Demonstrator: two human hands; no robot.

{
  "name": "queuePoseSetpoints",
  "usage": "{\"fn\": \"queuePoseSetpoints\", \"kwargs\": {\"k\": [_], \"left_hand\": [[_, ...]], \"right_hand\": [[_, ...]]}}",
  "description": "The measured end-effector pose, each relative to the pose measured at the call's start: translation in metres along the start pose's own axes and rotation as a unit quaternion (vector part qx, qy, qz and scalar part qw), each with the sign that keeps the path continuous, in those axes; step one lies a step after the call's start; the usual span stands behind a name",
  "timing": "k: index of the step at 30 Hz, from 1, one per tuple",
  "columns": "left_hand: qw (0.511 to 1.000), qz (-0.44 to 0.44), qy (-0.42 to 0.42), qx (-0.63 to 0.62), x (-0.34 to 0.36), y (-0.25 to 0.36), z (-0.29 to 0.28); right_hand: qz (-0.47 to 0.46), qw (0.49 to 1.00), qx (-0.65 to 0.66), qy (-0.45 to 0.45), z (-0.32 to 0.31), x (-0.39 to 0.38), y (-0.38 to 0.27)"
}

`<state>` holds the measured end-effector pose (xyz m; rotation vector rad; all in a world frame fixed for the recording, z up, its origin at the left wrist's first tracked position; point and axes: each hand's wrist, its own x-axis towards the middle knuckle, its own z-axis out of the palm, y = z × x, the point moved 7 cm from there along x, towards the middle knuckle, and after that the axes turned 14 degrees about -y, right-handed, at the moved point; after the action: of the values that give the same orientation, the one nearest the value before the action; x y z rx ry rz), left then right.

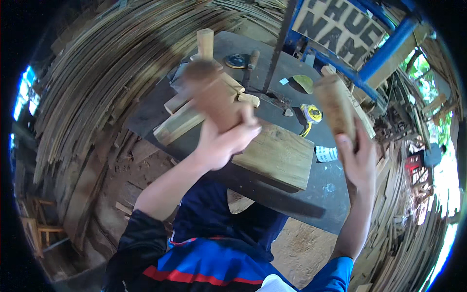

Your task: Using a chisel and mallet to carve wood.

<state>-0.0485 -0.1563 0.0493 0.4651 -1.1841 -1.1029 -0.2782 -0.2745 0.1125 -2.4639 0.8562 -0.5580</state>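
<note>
Left hand fingers clamped on blurred brown wooden cylinder — right hand gripping rough, seemingly rounded wood piece.

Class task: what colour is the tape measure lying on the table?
The tape measure is yellow with dark trim, seen in the head view.

A woodworking shop, open to daylight: stacks of thin wooden strips curve around the dark table, which carries wooden blocks, a yellow tape measure and a vertical saw blade; sawdust covers the floor.
</note>
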Motion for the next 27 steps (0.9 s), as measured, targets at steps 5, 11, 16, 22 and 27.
{"fn": "queuePoseSetpoints", "kwargs": {"k": [5, 11, 16, 22, 27], "left_hand": [[0.979, 0.151, -0.112, 0.082, -0.05, 0.029, 0.014], [0.978, 0.182, -0.043, 0.092, -0.077, 0.031, 0.002], [0.972, 0.178, -0.112, 0.106, -0.065, 0.036, 0.001], [0.977, 0.152, -0.132, 0.074, -0.049, 0.041, -0.005], [0.981, 0.138, -0.119, 0.064, -0.042, 0.041, -0.002]], "right_hand": [[0.056, 0.996, -0.039, -0.055, 0.03, -0.021, 0.042], [0.078, 0.997, 0.014, -0.025, 0.043, -0.031, 0.073], [0.053, 0.993, -0.103, -0.001, 0.048, -0.033, 0.077], [0.1, 0.986, -0.131, 0.028, 0.046, -0.038, 0.107], [0.114, 0.987, -0.112, 0.036, 0.041, -0.043, 0.106]]}}
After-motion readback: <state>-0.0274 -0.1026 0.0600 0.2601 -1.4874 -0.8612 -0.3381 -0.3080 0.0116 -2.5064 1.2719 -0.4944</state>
